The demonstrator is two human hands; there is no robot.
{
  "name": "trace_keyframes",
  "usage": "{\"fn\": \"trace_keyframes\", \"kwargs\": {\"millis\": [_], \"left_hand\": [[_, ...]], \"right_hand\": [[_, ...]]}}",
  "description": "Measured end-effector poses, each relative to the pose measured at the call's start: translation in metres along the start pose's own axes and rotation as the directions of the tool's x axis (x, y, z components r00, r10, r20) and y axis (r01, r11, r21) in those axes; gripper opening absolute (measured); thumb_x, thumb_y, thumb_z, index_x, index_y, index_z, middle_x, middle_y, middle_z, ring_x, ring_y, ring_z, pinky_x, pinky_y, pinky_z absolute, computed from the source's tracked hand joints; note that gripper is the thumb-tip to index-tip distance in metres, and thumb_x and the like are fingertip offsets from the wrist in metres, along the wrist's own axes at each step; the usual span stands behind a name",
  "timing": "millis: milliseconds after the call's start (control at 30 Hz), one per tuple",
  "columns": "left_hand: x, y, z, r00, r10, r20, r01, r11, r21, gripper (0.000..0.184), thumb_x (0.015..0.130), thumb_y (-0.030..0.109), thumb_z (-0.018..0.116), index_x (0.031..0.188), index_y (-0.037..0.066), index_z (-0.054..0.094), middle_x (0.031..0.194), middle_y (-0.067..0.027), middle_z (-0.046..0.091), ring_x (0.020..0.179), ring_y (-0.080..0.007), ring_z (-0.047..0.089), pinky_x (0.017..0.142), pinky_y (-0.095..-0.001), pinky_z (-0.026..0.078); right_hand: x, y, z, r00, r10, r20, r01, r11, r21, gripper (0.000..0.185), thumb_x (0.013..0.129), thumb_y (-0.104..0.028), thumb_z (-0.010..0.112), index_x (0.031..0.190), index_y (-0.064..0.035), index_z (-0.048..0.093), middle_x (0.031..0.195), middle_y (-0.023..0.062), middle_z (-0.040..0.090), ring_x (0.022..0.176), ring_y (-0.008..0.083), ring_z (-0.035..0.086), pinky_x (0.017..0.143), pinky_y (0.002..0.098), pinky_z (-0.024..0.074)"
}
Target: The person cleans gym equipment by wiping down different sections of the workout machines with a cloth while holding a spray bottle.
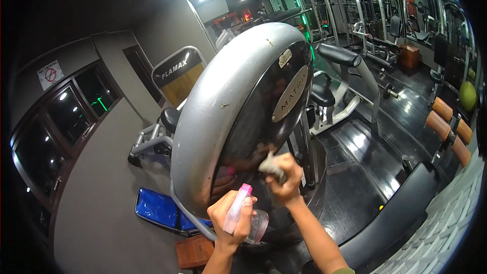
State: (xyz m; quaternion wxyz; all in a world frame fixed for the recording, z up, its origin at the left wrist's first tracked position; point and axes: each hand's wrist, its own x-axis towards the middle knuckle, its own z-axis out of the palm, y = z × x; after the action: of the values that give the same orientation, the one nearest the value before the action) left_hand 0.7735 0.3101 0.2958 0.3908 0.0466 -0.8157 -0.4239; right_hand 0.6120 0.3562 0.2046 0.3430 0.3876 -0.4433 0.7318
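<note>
The left hand (221, 216) is wrapped around a clear spray bottle (257, 227) with a pink top, low down and close to us. The right hand (287, 175) is bunched tight on a gray rag (272, 166), up a bit and over to the right. The rag is right by the dark panel (264, 122) of a big gym machine, but I can't tell if it touches. Both hands hide some of the low part of that panel. Near on the right, a long black bench pad (385, 218) covers part of the shiny floor (365, 147). At the left, a brown wooden box (195, 252) sits near a blue pad (157, 208). The machine's fat silver cover (213, 101) has scuffs, and it blocks a lot of what is behind it. Its name plate (291, 94) says MATRIX. Past it on the right are brown foam rollers (439, 124) and a seat machine with black pads (340, 55). On the left are a PLAMAX sign (175, 68) and dark windows (56, 122). Farther off are a green ball (467, 95) and a tall rack (329, 10) marked Jones.
</note>
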Motion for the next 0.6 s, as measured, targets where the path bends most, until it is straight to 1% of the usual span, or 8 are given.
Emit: {"fn": "trace_keyframes", "kwargs": {"millis": [67, 133, 200, 367, 433, 467, 533, 600], "left_hand": [[-0.002, -0.002, 0.001, 1.0, 0.014, -0.014, -0.013, 1.0, 0.018, 0.021, 0.086, 0.012, 0.059, 0.079, -0.006, 0.066, 0.067, -0.0116, 0.064, 0.052, -0.0176, 0.061, 0.05, -0.0283, 0.046], [-0.004, -0.01, -0.002, 0.998, 0.052, -0.018, -0.051, 0.997, 0.065, 0.02, 0.083, 0.013, 0.061, 0.079, -0.006, 0.066, 0.066, -0.012, 0.063, 0.051, -0.0199, 0.06, 0.05, -0.0299, 0.044], [-0.004, -0.011, 0.001, 0.997, 0.069, -0.04, -0.066, 0.994, 0.084, 0.019, 0.081, 0.013, 0.061, 0.074, -0.005, 0.062, 0.062, -0.0123, 0.058, 0.049, -0.0222, 0.055, 0.05, -0.0316, 0.042], [-0.003, -0.013, 0.002, 0.997, 0.08, -0.02, -0.075, 0.983, 0.168, 0.025, 0.082, 0.017, 0.06, 0.069, -0.004, 0.055, 0.059, -0.0118, 0.052, 0.048, -0.0215, 0.051, 0.048, -0.0311, 0.039], [-0.003, -0.012, 0.001, 0.994, 0.105, 0.01, -0.105, 0.968, 0.228, 0.033, 0.086, 0.022, 0.056, 0.072, -0.007, 0.06, 0.062, -0.0105, 0.061, 0.046, -0.0152, 0.059, 0.046, -0.0255, 0.045], [-0.003, -0.012, 0.001, 0.996, 0.088, 0.001, -0.087, 0.978, 0.189, 0.029, 0.084, 0.02, 0.058, 0.07, -0.005, 0.056, 0.061, -0.0111, 0.055, 0.047, -0.0182, 0.054, 0.047, -0.0286, 0.041], [-0.005, -0.014, 0.002, 0.998, 0.054, -0.016, -0.052, 0.992, 0.112, 0.025, 0.08, 0.015, 0.061, 0.067, -0.002, 0.049, 0.058, -0.0124, 0.043, 0.048, -0.0242, 0.042, 0.048, -0.0348, 0.034], [-0.009, -0.017, 0.0, 0.997, 0.059, -0.044, -0.054, 0.993, 0.102, 0.024, 0.08, 0.016, 0.061, 0.068, -0.003, 0.052, 0.059, -0.0125, 0.047, 0.049, -0.0243, 0.046, 0.049, -0.034, 0.036]], "right_hand": [[-0.014, -0.001, -0.004, 0.996, 0.045, 0.079, -0.038, 0.995, -0.087, 0.025, 0.081, -0.021, 0.076, 0.098, -0.0073, 0.064, 0.089, 0.0117, 0.066, 0.076, 0.029, 0.066, 0.067, 0.0365, 0.0522], [-0.003, 0.002, -0.008, 0.997, 0.076, -0.006, -0.077, 0.995, -0.067, 0.023, 0.081, -0.017, 0.074, 0.099, -0.0062, 0.063, 0.088, 0.0112, 0.066, 0.076, 0.0263, 0.067, 0.067, 0.0359, 0.0521], [0.007, -0.002, -0.009, 0.944, 0.303, -0.13, -0.312, 0.949, -0.05, 0.018, 0.087, -0.011, 0.07, 0.1, -0.0027, 0.061, 0.086, 0.0085, 0.064, 0.078, 0.021, 0.065, 0.071, 0.0334, 0.0507], [0.003, -0.001, -0.016, 0.97, 0.208, -0.126, -0.21, 0.978, -0.005, 0.023, 0.091, -0.013, 0.067, 0.109, -0.0033, 0.056, 0.092, 0.0066, 0.057, 0.075, 0.0191, 0.06, 0.072, 0.0334, 0.0497], [-0.004, -0.023, -0.012, 0.849, 0.516, -0.111, -0.466, 0.832, 0.301, 0.028, 0.091, -0.013, 0.067, 0.114, -0.0043, 0.053, 0.095, 0.0066, 0.056, 0.079, 0.0181, 0.059, 0.074, 0.0321, 0.0487], [-0.007, -0.036, -0.011, 0.758, 0.649, -0.066, -0.561, 0.701, 0.441, 0.031, 0.092, -0.014, 0.068, 0.116, -0.0048, 0.052, 0.096, 0.0066, 0.056, 0.081, 0.0175, 0.058, 0.075, 0.0315, 0.0482], [-0.01, -0.043, -0.012, 0.724, 0.689, -0.03, -0.626, 0.675, 0.391, 0.032, 0.09, -0.012, 0.063, 0.117, -0.0025, 0.048, 0.105, 0.0089, 0.053, 0.091, 0.0177, 0.055, 0.083, 0.0307, 0.0446], [-0.012, -0.04, -0.011, 0.853, 0.519, -0.048, -0.487, 0.826, 0.285, 0.033, 0.088, -0.011, 0.06, 0.116, -0.0003, 0.047, 0.107, 0.0104, 0.051, 0.096, 0.0189, 0.054, 0.088, 0.0315, 0.0429]]}}
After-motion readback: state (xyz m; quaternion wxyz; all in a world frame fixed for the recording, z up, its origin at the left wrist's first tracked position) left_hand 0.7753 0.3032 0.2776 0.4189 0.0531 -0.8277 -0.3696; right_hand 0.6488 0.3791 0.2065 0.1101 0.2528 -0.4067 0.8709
